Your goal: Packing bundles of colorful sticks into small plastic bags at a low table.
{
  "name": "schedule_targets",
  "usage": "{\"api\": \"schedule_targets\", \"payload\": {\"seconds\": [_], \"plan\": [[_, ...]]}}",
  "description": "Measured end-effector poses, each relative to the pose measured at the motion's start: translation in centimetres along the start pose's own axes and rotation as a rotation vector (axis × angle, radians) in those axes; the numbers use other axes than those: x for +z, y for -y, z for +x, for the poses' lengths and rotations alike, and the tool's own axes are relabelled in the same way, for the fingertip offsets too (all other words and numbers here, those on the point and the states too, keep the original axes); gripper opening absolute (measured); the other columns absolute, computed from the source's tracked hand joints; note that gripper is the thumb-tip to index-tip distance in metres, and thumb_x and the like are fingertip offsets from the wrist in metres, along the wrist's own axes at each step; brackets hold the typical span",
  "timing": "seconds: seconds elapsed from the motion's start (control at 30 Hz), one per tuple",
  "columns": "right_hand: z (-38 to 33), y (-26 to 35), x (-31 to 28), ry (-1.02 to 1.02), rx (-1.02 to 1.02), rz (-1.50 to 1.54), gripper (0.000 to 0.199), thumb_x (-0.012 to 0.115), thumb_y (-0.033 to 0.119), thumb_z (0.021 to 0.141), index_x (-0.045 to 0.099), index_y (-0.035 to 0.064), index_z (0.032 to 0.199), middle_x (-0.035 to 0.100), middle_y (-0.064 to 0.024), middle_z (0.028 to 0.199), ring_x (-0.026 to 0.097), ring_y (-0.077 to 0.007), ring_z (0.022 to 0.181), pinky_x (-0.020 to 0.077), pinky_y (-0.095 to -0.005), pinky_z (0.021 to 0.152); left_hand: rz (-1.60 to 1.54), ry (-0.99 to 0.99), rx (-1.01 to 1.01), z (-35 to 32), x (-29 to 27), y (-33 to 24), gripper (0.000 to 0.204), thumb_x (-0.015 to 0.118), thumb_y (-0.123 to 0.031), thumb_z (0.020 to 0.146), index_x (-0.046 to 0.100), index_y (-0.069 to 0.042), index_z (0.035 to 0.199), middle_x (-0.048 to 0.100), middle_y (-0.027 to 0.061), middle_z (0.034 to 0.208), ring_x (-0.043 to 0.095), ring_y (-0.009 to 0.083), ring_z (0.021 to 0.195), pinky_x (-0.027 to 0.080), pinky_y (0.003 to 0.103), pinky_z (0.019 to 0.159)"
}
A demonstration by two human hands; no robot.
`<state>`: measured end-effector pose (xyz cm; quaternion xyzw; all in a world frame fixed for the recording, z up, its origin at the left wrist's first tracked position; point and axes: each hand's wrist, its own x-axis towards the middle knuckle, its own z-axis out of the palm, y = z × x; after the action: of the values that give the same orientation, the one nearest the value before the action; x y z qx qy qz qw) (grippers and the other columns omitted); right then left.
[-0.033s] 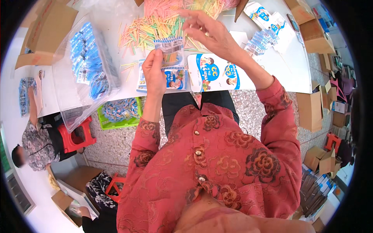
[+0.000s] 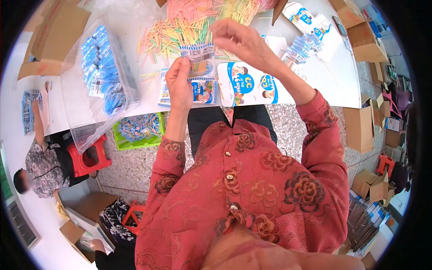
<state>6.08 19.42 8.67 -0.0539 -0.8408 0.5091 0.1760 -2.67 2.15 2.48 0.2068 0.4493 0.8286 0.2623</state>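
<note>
My left hand (image 2: 179,85) pinches the edge of a small clear packet (image 2: 198,60) with blue striped ends and pastel sticks showing inside. Under and beside it lie more packets (image 2: 203,91) with a printed cartoon child. My right hand (image 2: 243,42) hovers to the right of the held packet, its fingers loosely bent and slightly blurred; I see nothing in them. Beyond both hands spreads a heap of pastel sticks (image 2: 171,38) in pink, yellow and green. Below my right hand is a white and blue printed pouch (image 2: 245,85).
A clear plastic bin (image 2: 128,96) of blue packets stands at left. A green crate (image 2: 135,146) is on the floor. Far right on the table lie more packets (image 2: 302,48) and a phone (image 2: 339,26). Cardboard boxes (image 2: 360,130) stand at right; a co-worker (image 2: 45,171) sits at left.
My right hand has come slightly toward me, and its fingers are more bent. The packet in my left hand has shifted a touch to the right.
</note>
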Motion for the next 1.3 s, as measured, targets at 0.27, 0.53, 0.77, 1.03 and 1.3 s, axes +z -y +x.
{"api": "schedule_targets", "payload": {"seconds": [0.27,0.53,0.77,1.03,1.3], "plan": [[-2.2,-0.2,1.1,-0.059,-0.089,-0.033,0.018,0.061,0.014,0.087,0.061,-0.0027,0.093,0.062,-0.0058,0.079,0.058,-0.0106,0.073,0.0476,-0.0256,0.067,0.29,-0.002,0.08,-0.5,0.7,0.1,0.02,0.052,-0.012,0.094,0.064,0.003,0.096,0.061,0.0009,0.09,0.054,0.0058,0.08,0.042,0.021,0.074],[-3.4,-0.7,0.7,-0.066,-0.094,-0.142,0.014,0.06,0.011,0.086,0.06,-0.0029,0.089,0.06,-0.009,0.077,0.058,-0.0149,0.068,0.0469,-0.0276,0.062,0.319,0.067,0.074,-0.9,1.2,0.2,0.019,0.053,-0.01,0.093,0.063,0.006,0.097,0.06,0.0028,0.095,0.053,0.0066,0.082,0.042,0.021,0.075],[-4.0,-1.9,0.3,-0.033,0.09,0.059,0.016,0.057,0.017,0.09,0.059,0.001,0.094,0.059,-0.0009,0.073,0.054,-0.0067,0.067,0.0441,-0.0224,0.06,0.194,0.063,-0.091,-1.1,1.6,0.9,0.015,0.061,-0.006,0.087,0.064,0.004,0.098,0.065,0.0035,0.09,0.057,0.0049,0.078,0.045,0.02,0.068],[-5.3,-3.5,1.0,0.053,0.201,0.489,0.025,0.059,0.017,0.09,0.06,0.0021,0.109,0.063,-0.0003,0.087,0.056,-0.0048,0.074,0.0463,-0.0204,0.066,0.246,0.123,-0.177,-1.4,1.9,1.4,0.014,0.069,-0.005,0.08,0.066,0.002,0.093,0.066,0.0011,0.079,0.056,0.0032,0.065,0.043,0.018,0.055],[-7.4,-4.6,2.1,-0.074,0.193,0.319,0.024,0.067,0.014,0.083,0.065,0.0028,0.104,0.067,-0.0006,0.088,0.056,-0.0046,0.078,0.0472,-0.0224,0.068,0.393,0.137,-0.186,-2.4,1.7,2.6,0.011,0.068,-0.004,0.081,0.064,0.002,0.09,0.064,0.0008,0.078,0.056,0.0034,0.067,0.044,0.018,0.06]]}}
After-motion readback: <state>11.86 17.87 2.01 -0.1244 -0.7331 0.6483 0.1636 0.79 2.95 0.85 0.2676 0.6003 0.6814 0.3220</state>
